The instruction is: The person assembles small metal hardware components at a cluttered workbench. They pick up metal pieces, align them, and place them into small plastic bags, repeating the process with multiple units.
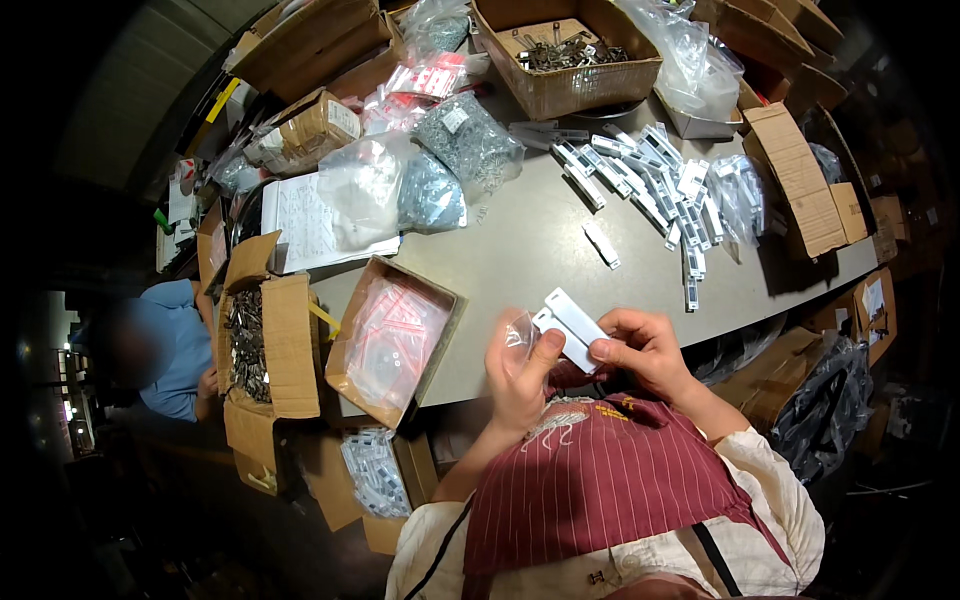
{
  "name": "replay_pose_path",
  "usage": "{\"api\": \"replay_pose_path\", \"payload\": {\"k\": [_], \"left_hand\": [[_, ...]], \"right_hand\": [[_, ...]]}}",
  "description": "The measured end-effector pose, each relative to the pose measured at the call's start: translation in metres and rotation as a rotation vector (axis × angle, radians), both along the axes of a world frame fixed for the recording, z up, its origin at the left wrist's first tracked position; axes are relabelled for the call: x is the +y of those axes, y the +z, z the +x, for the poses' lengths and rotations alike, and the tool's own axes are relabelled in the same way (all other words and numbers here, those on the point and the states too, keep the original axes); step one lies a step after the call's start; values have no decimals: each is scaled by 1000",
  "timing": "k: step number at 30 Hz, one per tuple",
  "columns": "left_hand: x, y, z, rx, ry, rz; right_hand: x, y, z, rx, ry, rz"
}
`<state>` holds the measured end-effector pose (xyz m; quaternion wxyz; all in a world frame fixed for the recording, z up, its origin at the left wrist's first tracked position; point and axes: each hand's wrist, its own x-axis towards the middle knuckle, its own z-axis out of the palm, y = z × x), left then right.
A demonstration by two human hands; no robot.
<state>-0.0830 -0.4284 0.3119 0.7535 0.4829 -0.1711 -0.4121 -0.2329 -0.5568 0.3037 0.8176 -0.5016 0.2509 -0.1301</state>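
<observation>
My left hand (520, 370) and my right hand (640, 345) meet just in front of my chest, over the table's near edge. Together they hold two small white flat rectangular parts (568, 325). The left hand also pinches a small clear plastic bag (518, 330) beside those parts. My right thumb and fingers grip the parts' lower end. A striped dark red apron covers my lap below the hands.
On the grey table (520, 250) lie many bagged white parts (660, 190) and clear bags of metal hardware (455, 150). An open carton of small plastic bags (392, 340) sits at my left. Cardboard boxes ring the table. A person in blue (165, 350) sits at far left.
</observation>
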Motion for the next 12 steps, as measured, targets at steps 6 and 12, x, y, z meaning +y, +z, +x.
{"api": "replay_pose_path", "payload": {"k": [6, 12], "left_hand": [[2, -1, -6, 58, 20, -36], [-5, -9, 20, 23, -143, 50]], "right_hand": [[9, -4, 0, -9, -78, 38], [-8, -15, 8, -12, -64, -7]]}}
